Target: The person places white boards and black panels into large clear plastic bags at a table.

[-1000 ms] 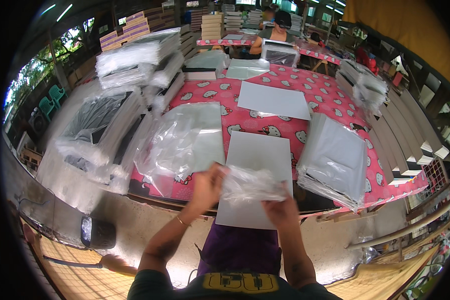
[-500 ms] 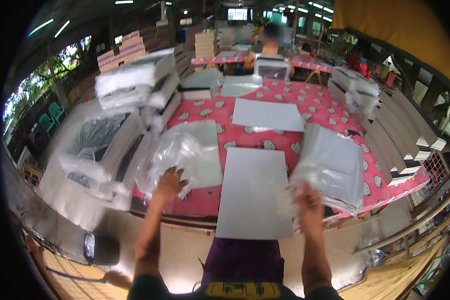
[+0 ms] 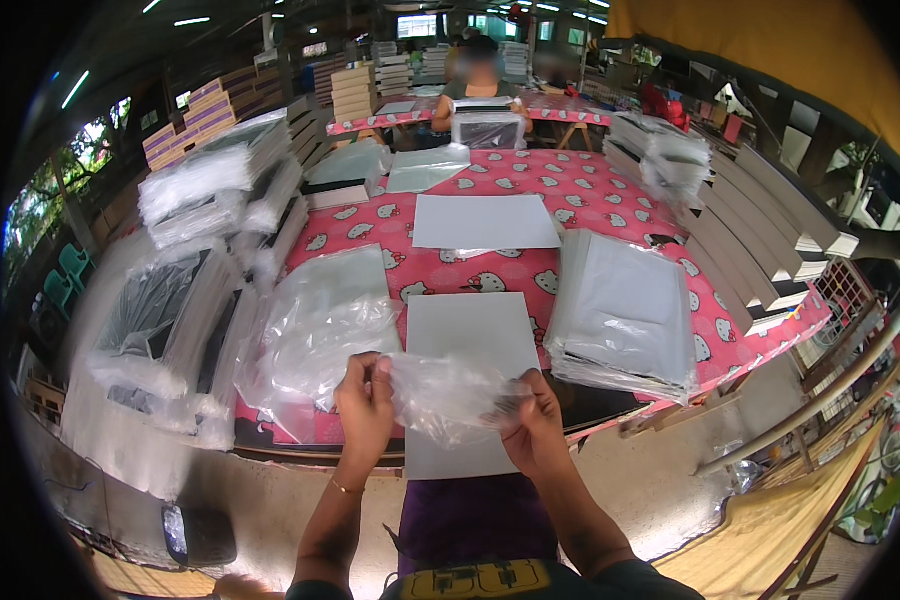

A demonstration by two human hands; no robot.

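Note:
A crumpled clear plastic bag (image 3: 440,395) is stretched between my two hands. My left hand (image 3: 365,405) pinches its left end, thumb on top, and my right hand (image 3: 537,425) grips the right end. Beneath the bag lies a pale grey flat board (image 3: 475,325), its near end jutting past the table edge toward me. To the left, next to my left hand, is a pile of clear plastic bags (image 3: 320,310). On the right sits a stack of pale sheets in clear plastic (image 3: 625,300). Another pale board (image 3: 485,222) lies crosswise farther off.
A pink patterned cloth (image 3: 475,275) covers the table. Tall piles of plastic-wrapped dark panels (image 3: 155,310) crowd the left. Thick grey board stacks (image 3: 760,240) line the right edge. Across the table a person (image 3: 480,85) stands behind a wrapped panel (image 3: 488,130).
My hands have come together from the left pile and the right side over the board, and now hold a plastic bag between them. The view has shifted slightly to the right.

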